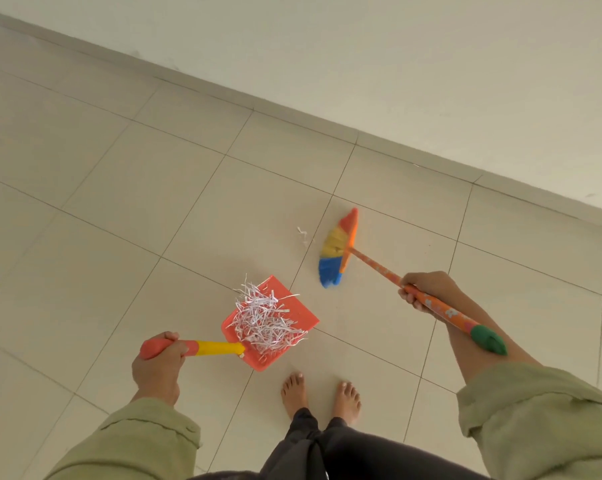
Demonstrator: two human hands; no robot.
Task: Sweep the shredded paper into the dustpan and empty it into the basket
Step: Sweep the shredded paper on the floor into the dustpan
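A red dustpan (pixel 294 311) with a yellow and red handle holds a heap of white shredded paper (pixel 263 318). My left hand (pixel 161 363) grips the red end of that handle at the lower left. My right hand (pixel 422 291) grips the orange flowered stick of a small broom (pixel 337 249) whose red, yellow and blue bristles touch the floor to the upper right of the pan. A few loose paper shreds (pixel 303 234) lie on the tiles just left of the bristles. No basket is in view.
Beige floor tiles (pixel 119 188) run up to a pale wall (pixel 431 57) and its skirting across the top right. My bare feet (pixel 322 398) stand just below the dustpan.
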